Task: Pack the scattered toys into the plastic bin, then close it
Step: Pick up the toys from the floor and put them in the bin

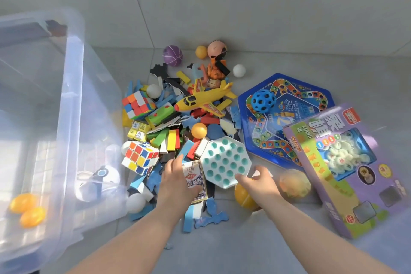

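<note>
A clear plastic bin [73,100] stands open on the left, holding two orange balls [26,209] and a white toy [97,181]. Toys lie heaped on the floor to its right: two puzzle cubes [140,157], a yellow plane [204,99], coloured blocks and several balls. My left hand [178,182] rests over a box of playing cards [195,179], fingers curling round it. My right hand [258,181] touches the near edge of a white hexagonal peg board [224,161], fingers spread.
A blue hexagonal game board [287,118] with a blue holed ball [263,100] lies to the right, partly under a purple game box [347,169]. A yellow ball [244,197] and an orange one [294,182] sit beside my right hand. Grey tiled floor [222,247] surrounds everything.
</note>
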Motion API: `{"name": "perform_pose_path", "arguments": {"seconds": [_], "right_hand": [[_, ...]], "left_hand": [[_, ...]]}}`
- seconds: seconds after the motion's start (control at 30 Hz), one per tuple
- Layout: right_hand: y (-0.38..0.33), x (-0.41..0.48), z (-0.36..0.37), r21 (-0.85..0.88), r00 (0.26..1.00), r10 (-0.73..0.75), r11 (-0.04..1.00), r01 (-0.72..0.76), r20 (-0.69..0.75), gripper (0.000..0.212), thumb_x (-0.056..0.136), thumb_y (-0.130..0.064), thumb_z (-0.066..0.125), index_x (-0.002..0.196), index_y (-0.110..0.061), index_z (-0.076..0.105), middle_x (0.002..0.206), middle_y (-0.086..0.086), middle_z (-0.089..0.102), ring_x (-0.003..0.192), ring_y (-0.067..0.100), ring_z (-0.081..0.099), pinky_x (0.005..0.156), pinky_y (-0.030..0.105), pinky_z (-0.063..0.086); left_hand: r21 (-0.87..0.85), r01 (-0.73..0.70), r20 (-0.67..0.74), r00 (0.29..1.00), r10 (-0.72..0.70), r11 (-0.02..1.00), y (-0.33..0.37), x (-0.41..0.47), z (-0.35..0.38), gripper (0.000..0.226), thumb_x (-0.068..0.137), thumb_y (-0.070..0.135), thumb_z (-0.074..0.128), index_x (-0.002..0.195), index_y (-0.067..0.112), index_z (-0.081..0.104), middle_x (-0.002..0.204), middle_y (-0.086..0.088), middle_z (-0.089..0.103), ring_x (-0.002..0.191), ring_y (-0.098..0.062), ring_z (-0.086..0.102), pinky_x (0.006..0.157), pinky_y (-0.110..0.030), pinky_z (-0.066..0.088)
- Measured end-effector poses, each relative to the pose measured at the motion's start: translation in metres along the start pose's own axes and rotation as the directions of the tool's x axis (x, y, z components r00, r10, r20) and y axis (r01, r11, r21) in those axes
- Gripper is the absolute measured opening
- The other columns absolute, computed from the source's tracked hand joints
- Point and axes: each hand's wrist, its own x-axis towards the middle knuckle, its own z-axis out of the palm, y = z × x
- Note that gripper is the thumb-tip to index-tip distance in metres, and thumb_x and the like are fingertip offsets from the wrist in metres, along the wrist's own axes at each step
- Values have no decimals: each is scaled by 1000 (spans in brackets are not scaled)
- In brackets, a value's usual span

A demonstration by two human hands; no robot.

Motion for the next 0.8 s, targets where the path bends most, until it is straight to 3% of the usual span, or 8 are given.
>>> {"name": "perform_pose_path", "arguments": {"seconds": [0.07,0.17,0.3,0.37,0.47,0.6,0.7,0.8], "right_hand": [[-9,2,-1,57,999,21,998,-23,44,67,87,-29,60,142,-13,24,133,10,46,120,27,46,93,35,40],[-17,4,-3,63,995,39,997,-44,89,52,90,-26,57,135,-10,37,107,5,42,98,21,41,89,33,40],[-27,10,-3,53,976,183,980,-190,117,55,88,-35,58,133,-11,39,107,11,40,98,30,45,86,42,49],[-31,12,-1,26,977,189,981,-193,102,53,88,-34,57,131,-9,40,108,13,42,99,31,47,91,43,48],[-31,18,4,-231,995,77,971,-59,68,39,93,-30,44,123,-5,47,99,11,49,90,24,45,88,38,47],[-37,19,7,-464,998,32,886,-2,57,14,93,-25,39,97,-12,44,82,6,46,85,22,47,77,32,44],[-51,13,4,-410,994,75,912,-36,79,10,96,-16,36,99,-6,38,74,10,39,80,26,46,71,36,42],[-55,7,2,-372,997,67,927,-46,44,12,96,-15,38,101,-4,40,69,9,36,87,28,45,82,40,46]], "left_hand": [[-55,41,-6,999,-42,998,4,3,1,89,73,12,74,144,17,20,140,-10,31,128,-26,37,98,-37,40],[-114,72,7,997,-72,991,8,5,0,90,74,8,73,144,16,18,138,-13,30,123,-28,42,92,-36,42],[-165,88,24,996,-86,982,5,6,-1,86,75,8,72,143,17,20,140,-11,35,123,-27,43,92,-34,41],[-119,88,42,996,-84,989,3,6,-3,74,78,11,69,139,17,29,136,-9,42,117,-24,46,85,-30,41],[-48,78,2,997,-78,996,5,2,-11,36,83,15,61,115,22,46,111,-3,57,101,-20,53,71,-25,36],[3,-54,-8,999,54,999,20,-16,-32,21,85,16,55,105,24,53,100,4,61,90,-16,54,73,-27,42],[-11,-148,-16,989,148,989,38,-32,-54,25,83,17,60,107,21,57,105,2,65,98,-19,58,78,-29,48],[-147,-243,-38,970,240,959,55,-45,-86,17,79,16,65,90,26,58,88,5,65,94,-18,62,80,-37,54]]}}
